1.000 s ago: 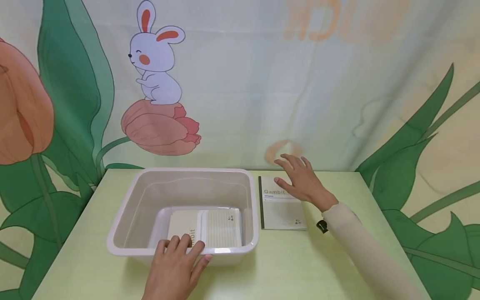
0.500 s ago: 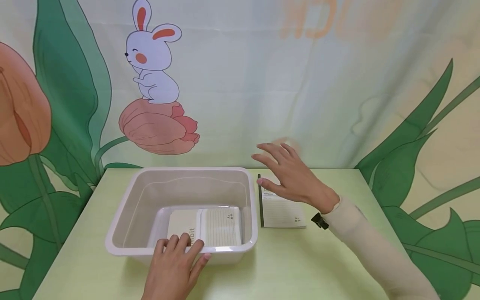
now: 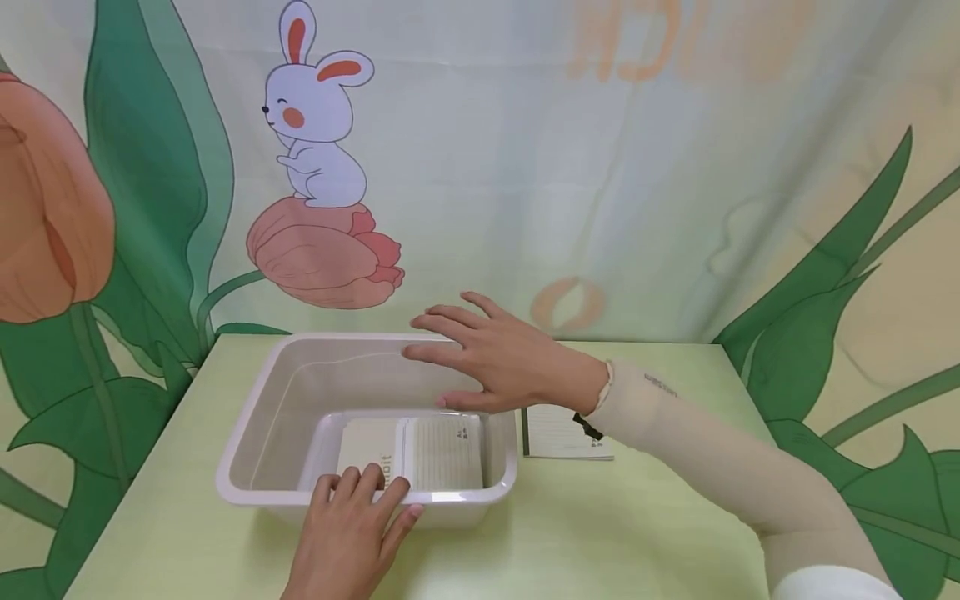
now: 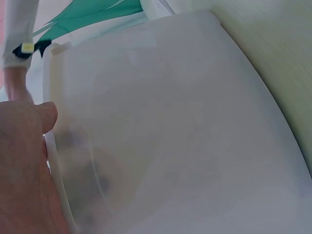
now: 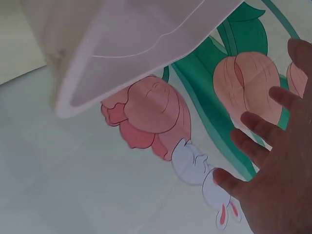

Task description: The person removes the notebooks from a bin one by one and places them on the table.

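Note:
A pale plastic basin (image 3: 250, 425) stands on the table. Over its near rim, my left hand (image 3: 345, 525) curls its fingers, thumb outside, gripping it. The left wrist view shows that thumb beside the basin's outer wall (image 4: 170, 122). Inside lie cream notebooks (image 3: 446, 458) with a lined cover. Spread and holding nothing, my right hand (image 3: 502, 358) hovers above the basin's right rear part. In the right wrist view its fingers (image 5: 258, 126) are apart. Just right of the basin, a dark-spined notebook (image 3: 566, 437) lies flat, its upper part hidden by my right hand and wrist.
Behind the light green table (image 3: 645, 533) hangs a curtain (image 3: 480, 192) printed with a rabbit, tulips and leaves. The table's back edge meets it close behind the basin. A black clip (image 3: 587, 427) sits at my right wrist.
My right hand has moved left, from over the dark-spined notebook to over the basin, fingers still spread. The left hand keeps its place on the rim. Basin and notebooks have not moved.

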